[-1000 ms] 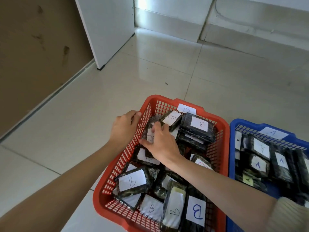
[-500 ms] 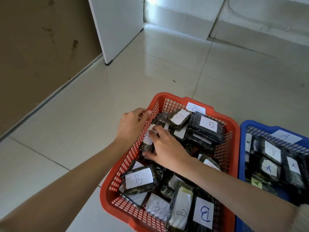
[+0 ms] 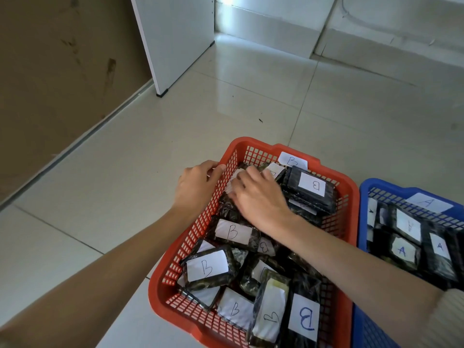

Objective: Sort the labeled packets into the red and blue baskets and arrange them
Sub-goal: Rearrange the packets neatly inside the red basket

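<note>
The red basket stands on the floor, full of dark packets with white "B" labels, such as one at the far right and one at the near left. My left hand grips the basket's left rim, thumb over the edge. Inside the far left corner, my right hand curls its blurred fingers over a white-labelled packet. To the right, the blue basket holds packets marked "A".
Both baskets sit side by side on glossy tiled floor. A white door panel stands at the back left beside a brown wall. A low white step runs along the back.
My right hand has slid further toward the far left corner of the red basket, over the packets there. The left hand stays on the rim. The camera view has shifted slightly.
</note>
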A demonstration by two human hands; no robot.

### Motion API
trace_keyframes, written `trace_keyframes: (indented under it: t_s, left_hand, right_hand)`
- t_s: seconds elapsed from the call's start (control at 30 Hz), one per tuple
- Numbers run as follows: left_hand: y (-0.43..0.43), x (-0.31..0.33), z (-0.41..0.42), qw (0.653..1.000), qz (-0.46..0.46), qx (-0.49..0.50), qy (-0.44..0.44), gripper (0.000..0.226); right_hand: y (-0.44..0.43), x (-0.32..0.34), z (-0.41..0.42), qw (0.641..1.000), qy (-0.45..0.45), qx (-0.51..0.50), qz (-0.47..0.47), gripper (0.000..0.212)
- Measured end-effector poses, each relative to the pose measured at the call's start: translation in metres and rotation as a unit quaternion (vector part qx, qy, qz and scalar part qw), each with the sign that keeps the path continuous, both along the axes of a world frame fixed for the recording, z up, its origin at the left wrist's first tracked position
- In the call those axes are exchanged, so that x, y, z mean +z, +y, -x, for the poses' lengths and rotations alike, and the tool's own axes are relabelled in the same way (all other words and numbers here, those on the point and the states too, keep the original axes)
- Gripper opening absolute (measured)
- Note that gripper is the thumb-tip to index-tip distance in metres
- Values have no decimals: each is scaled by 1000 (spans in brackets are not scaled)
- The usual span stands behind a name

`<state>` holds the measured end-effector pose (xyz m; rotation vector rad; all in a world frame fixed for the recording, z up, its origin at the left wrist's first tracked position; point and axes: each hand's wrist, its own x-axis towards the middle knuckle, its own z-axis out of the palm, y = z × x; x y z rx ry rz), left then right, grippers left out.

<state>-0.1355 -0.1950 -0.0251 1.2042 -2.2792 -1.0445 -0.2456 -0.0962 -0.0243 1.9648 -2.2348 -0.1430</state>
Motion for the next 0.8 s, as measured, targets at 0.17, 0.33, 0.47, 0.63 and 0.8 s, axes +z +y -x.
trace_keyframes:
  t_s: [0.17,0.33,0.47,0.63,0.8]
  left_hand:
    - [1,3,0,1000,-6,-7,-9,40]
    - [2,2,1,1000,10,-10,-21,41]
    - [2,1,1,999,20,-6,-26,41]
    - [1,3,1,1000,9,0,-20,39]
    - [2,5,1,1000,-6,-6,-19,40]
  right_hand:
    - [4,17,27,997,50,-43,-47,38]
    - [15,16,34,995,35,-55,-81,42]
    - [19,22,27,999,16,-26,-22,44]
    - [38,10,-10,984,-117,54,-125,48]
    - [38,19,-17,946,-273,-14,-172,42]
